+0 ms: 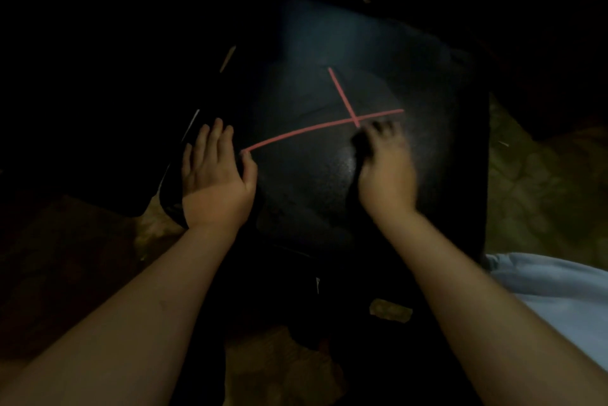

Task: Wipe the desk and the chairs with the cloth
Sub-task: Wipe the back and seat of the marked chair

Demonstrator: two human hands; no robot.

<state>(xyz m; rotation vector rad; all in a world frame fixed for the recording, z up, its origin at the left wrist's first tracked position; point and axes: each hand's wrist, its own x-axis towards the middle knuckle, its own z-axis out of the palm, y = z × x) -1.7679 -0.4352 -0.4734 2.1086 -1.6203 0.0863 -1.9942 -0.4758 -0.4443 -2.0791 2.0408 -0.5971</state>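
One dark bench [329,43], two pink lines [296,134] crossed on it, left hand [217,172] laid flat at its edge, one dark cloth [357,150] gripped by blurred right hand [388,172] at the crossing

One view is supplied, worn on the head. It is directed forward and steeply downward and is held close above the dark surface [329,175].
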